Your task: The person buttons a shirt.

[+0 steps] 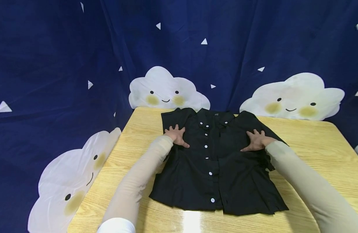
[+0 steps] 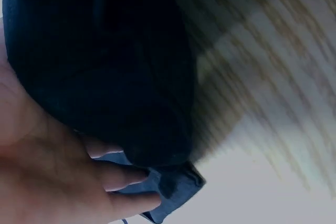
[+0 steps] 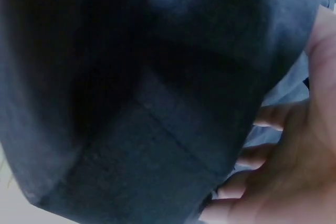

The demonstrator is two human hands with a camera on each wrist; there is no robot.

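A black short-sleeved button-up shirt (image 1: 193, 168) lies front side up, its collar toward the far edge and its white buttons running down the middle. On the chest at the left, my left hand (image 1: 176, 135) rests with fingers spread. My right hand (image 1: 256, 141) lies on the opposite side of the chest, its fingers also spread. In the left wrist view, dark cloth (image 2: 100, 72) bulges up in front of the palm and partly covers the fingers. Dark cloth (image 3: 136, 145) fills most of the right wrist view, with the fingers reaching behind its edge.
The shirt is spread on a light wood-grain table (image 1: 138, 139). Behind and to the left hangs a dark blue curtain (image 1: 179, 38) with small white triangles. Smiling white clouds (image 1: 167, 87) show along the table's far and left edges.
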